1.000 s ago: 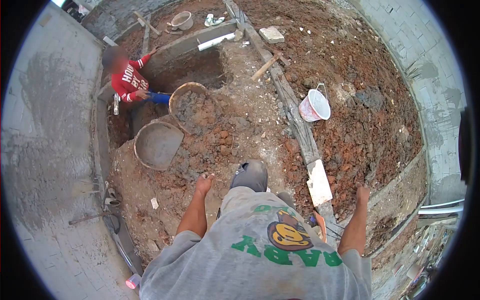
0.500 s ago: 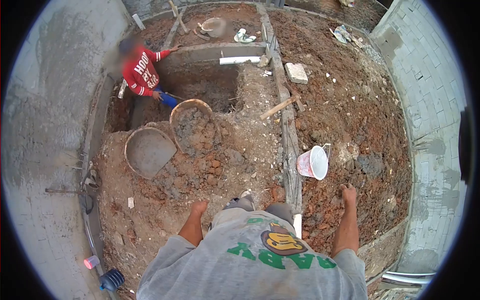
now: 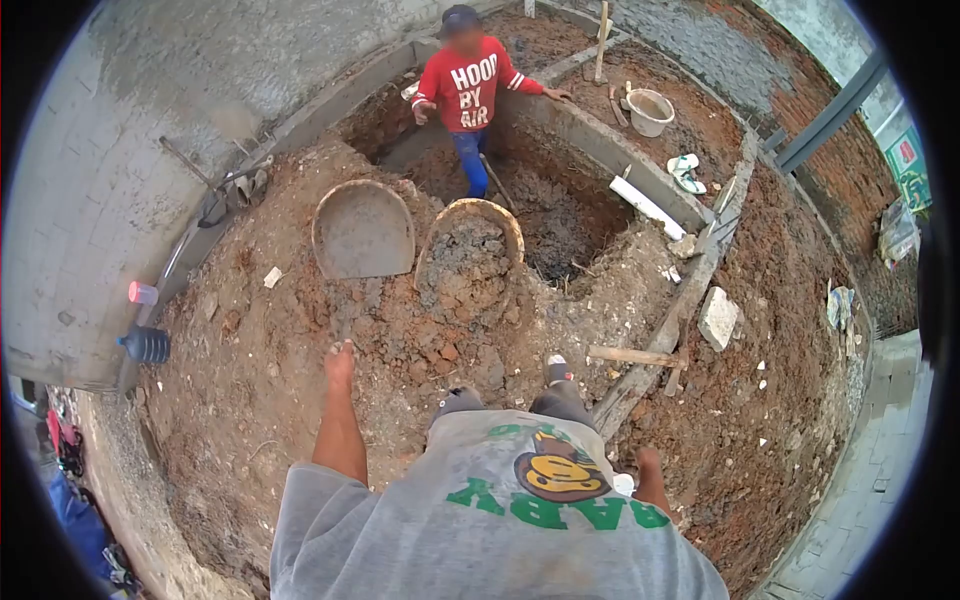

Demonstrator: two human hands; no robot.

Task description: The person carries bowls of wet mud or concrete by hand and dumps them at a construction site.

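My left hand [image 3: 340, 362] hangs empty over the soil, its fingertips slightly apart, below two scoop-shaped pans. The left pan [image 3: 362, 232] has a bare grey bottom; the right pan [image 3: 468, 262] holds a heap of wet soil. Low on the right, my right hand [image 3: 649, 462] is beside my shirt, its fingers hidden from view. A small white part of a bucket [image 3: 624, 485] shows just left of it. A hammer [image 3: 634, 356] with a wooden handle lies across the concrete beam, beyond my foot.
A person in a red shirt [image 3: 470, 88] stands in the dug pit [image 3: 560, 215], one arm on its concrete edge. A white pipe [image 3: 648, 208], a pale block [image 3: 718, 318], sandals [image 3: 685, 173] and a bucket [image 3: 650, 112] lie farther right. A blue bottle [image 3: 147, 345] is left.
The view has turned, bringing the pans and pit toward the middle. The other person now stands more upright, facing me. My right hand is lower and closer to my body.
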